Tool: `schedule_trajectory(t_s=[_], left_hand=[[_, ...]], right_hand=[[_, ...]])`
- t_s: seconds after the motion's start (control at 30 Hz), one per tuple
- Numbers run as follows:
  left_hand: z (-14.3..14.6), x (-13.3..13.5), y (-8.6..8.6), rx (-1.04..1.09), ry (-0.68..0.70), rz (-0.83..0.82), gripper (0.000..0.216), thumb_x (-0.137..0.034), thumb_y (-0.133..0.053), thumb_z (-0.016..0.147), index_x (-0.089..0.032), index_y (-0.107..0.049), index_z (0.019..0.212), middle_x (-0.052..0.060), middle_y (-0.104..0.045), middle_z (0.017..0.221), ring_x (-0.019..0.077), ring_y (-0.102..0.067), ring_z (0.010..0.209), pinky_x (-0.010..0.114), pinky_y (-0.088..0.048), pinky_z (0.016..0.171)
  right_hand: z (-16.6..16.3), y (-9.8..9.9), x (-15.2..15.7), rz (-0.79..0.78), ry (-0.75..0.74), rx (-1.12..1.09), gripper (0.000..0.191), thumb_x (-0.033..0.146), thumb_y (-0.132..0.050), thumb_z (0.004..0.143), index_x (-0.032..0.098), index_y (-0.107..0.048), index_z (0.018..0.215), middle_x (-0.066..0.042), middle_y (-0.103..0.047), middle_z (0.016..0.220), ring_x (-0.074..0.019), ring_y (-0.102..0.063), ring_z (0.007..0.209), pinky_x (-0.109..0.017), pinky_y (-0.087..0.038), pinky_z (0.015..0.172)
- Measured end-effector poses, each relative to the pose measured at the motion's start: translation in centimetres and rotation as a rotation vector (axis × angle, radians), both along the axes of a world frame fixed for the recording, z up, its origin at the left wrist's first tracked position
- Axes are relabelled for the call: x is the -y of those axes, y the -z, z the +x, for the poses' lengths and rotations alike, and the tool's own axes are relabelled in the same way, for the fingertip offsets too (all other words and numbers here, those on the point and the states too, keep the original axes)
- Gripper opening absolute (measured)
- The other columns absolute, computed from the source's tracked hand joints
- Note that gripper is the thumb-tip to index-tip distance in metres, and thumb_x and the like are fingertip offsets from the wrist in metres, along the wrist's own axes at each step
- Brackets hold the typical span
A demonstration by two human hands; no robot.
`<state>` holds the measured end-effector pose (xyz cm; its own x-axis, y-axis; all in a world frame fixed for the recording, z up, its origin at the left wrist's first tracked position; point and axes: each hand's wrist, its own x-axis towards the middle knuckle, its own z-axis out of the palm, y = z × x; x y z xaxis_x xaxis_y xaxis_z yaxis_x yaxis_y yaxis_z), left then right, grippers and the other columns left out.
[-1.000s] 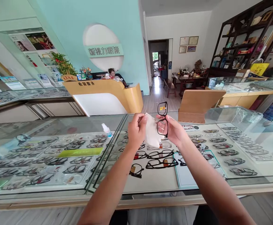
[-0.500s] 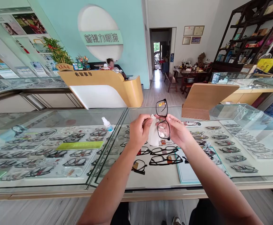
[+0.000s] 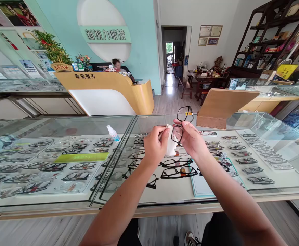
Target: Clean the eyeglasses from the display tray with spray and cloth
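My right hand (image 3: 193,138) is closed on a pair of black-framed eyeglasses (image 3: 182,124), held up above the glass counter with one lens over the other. My left hand (image 3: 155,143) pinches a white cloth (image 3: 171,145) that hangs down beside the lower lens. Whether the cloth touches that lens I cannot tell. Under my hands, several black-framed glasses (image 3: 179,172) lie inside the display case. A small white spray bottle (image 3: 113,133) with a blue label stands on the counter to the left.
The glass display case (image 3: 149,201) spans the width before me, holding rows of eyeglasses. A brown wooden stand (image 3: 225,106) is on its far right side. Behind, a person (image 3: 116,65) sits at a yellow and white reception desk (image 3: 100,99). A doorway (image 3: 173,51) opens at the back.
The glasses have turned and tilted in my right hand, their upper lens shifting right. My left hand and the cloth have moved slightly right and up. The whole view has shifted a little.
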<state>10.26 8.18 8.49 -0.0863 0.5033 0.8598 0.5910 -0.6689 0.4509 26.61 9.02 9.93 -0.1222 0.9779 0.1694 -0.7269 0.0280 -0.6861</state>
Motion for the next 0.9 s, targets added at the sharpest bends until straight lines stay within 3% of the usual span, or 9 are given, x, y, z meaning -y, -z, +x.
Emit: schedule_trajectory(t_s=[0.13,0.3,0.5,0.63,0.77,0.9], left_hand=[[0.6,0.2,0.2,-0.03,0.036,0.0,0.024,-0.043,-0.06,0.112,-0.023,-0.065,0.1,0.005,-0.083,0.092,0.015,-0.077,0.076,0.026,-0.057,0.07],[1.0,0.3,0.1,-0.098,0.122,0.026,0.017,-0.035,-0.058,0.113,-0.025,-0.067,0.104,0.007,-0.084,0.107,0.0172,-0.081,0.094,0.029,-0.061,0.081],[1.1,0.4,-0.1,-0.025,0.064,0.0,0.014,-0.031,-0.058,0.112,-0.022,-0.065,0.104,0.007,-0.083,0.107,0.0173,-0.079,0.097,0.029,-0.06,0.083],[1.1,0.5,-0.6,-0.068,0.172,0.004,0.008,-0.025,-0.061,0.111,-0.022,-0.066,0.105,0.005,-0.081,0.109,0.015,-0.078,0.098,0.026,-0.059,0.083],[1.2,0.5,-1.0,-0.105,0.231,0.047,0.01,-0.021,-0.062,0.109,-0.022,-0.066,0.1,0.006,-0.076,0.104,0.0199,-0.076,0.117,0.031,-0.059,0.094],[1.2,0.7,-1.2,-0.151,0.301,0.037,0.011,-0.022,-0.065,0.108,-0.022,-0.067,0.097,0.006,-0.075,0.102,0.0208,-0.074,0.113,0.034,-0.059,0.097]], right_hand=[[-0.4,0.2,-0.1,-0.002,0.033,0.022,0.022,0.041,-0.093,0.085,0.026,-0.076,0.084,-0.001,-0.084,0.118,-0.0144,-0.072,0.089,-0.027,-0.061,0.08],[-0.5,0.4,-0.3,0.0,0.098,0.013,0.022,0.041,-0.093,0.082,0.026,-0.075,0.082,-0.001,-0.083,0.112,-0.0163,-0.072,0.095,-0.028,-0.057,0.081],[-0.7,0.6,-0.3,-0.003,0.155,0.071,0.03,0.045,-0.098,0.075,0.027,-0.075,0.079,0.0,-0.083,0.106,-0.0183,-0.072,0.11,-0.029,-0.054,0.085],[-1.0,0.6,0.0,-0.016,0.164,0.046,0.03,0.045,-0.1,0.072,0.026,-0.077,0.078,-0.001,-0.083,0.105,-0.0184,-0.071,0.108,-0.029,-0.052,0.087],[-1.0,0.4,0.0,-0.016,0.186,0.026,0.03,0.044,-0.1,0.071,0.026,-0.078,0.077,0.0,-0.08,0.098,-0.0175,-0.07,0.108,-0.028,-0.051,0.092],[-0.9,0.4,0.0,-0.014,0.174,0.013,0.029,0.044,-0.1,0.072,0.025,-0.078,0.077,-0.001,-0.08,0.099,-0.0176,-0.07,0.107,-0.029,-0.052,0.093]])
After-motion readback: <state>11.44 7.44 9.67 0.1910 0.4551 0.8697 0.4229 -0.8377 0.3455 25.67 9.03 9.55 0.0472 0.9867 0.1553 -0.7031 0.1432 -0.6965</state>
